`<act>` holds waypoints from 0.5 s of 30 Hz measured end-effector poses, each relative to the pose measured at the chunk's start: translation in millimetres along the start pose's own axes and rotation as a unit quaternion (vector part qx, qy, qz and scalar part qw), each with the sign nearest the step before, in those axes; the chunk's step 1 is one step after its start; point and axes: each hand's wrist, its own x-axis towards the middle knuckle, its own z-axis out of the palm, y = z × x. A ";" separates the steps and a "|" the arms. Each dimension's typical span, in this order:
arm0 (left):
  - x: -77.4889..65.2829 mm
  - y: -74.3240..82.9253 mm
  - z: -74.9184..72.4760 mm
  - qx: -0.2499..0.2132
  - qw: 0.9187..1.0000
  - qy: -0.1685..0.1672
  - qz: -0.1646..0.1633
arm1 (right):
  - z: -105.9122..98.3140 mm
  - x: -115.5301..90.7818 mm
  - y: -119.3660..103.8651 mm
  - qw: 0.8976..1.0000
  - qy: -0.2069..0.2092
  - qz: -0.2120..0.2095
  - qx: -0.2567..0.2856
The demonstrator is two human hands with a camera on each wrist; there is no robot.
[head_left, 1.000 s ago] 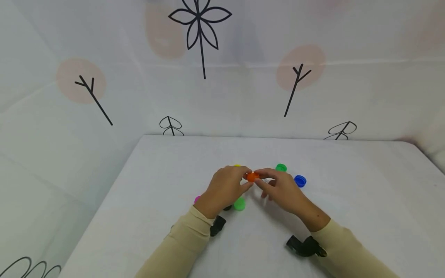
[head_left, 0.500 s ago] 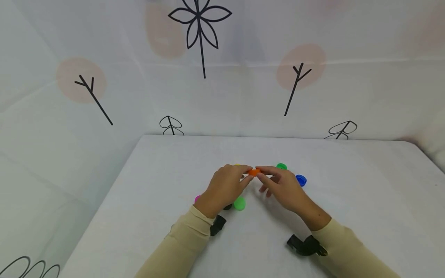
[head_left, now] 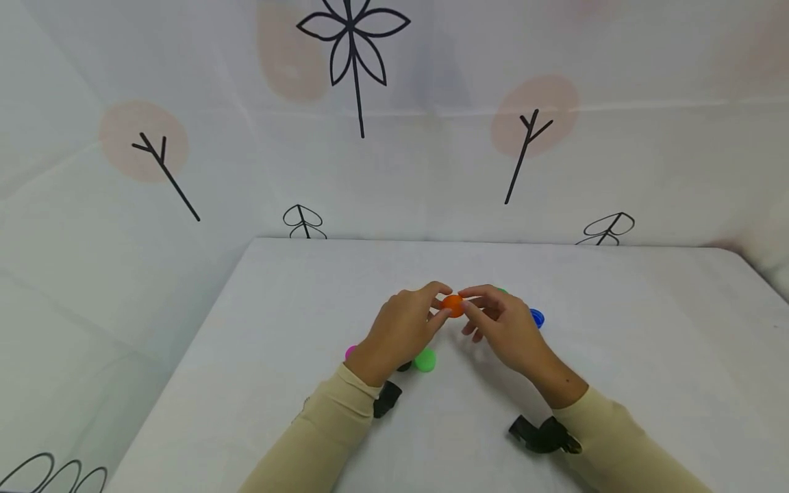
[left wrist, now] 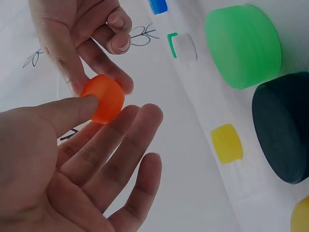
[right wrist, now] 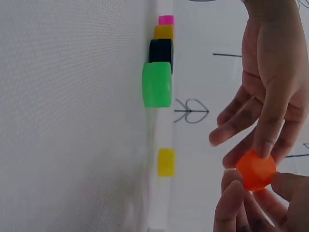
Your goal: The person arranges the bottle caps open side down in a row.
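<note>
An orange bottle cap (head_left: 453, 306) is held above the white table between both hands, its round face showing in the head view. My left hand (head_left: 401, 327) pinches it from the left, the thumb pressed on it in the left wrist view. From the right, my right hand (head_left: 508, 335) grips it with thumb and forefinger; its other fingers are loosely bent. Below the left hand lie a light green cap (head_left: 425, 360), a black cap (head_left: 404, 366) and a magenta cap (head_left: 351, 351), the latter two partly covered by that hand.
Behind the right hand lie a blue cap (head_left: 538, 318) and a mostly hidden green cap (head_left: 502, 290). A yellow cap (left wrist: 226, 143) shows in the left wrist view. Black devices (head_left: 542, 436) sit at both wrists. A patterned cloth (head_left: 425, 171) hangs behind the table.
The orange cap has turned from nearly edge-on to face-on and risen slightly. Fingers of both hands have shifted around it. The yellow cap behind the left hand has become hidden in the head view.
</note>
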 end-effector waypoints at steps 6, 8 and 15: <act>0.2 1.0 0.2 0.000 1.000 -0.015 0.012 | -2.4 -1.2 -0.9 1.000 0.000 0.008 0.007; 0.0 1.1 0.1 0.004 1.000 -0.017 0.018 | -3.4 -1.4 -0.9 1.000 -0.006 0.011 0.009; -0.4 -2.9 -3.1 0.010 0.999 -0.036 0.017 | -6.8 0.0 1.1 0.998 -0.057 0.015 -0.004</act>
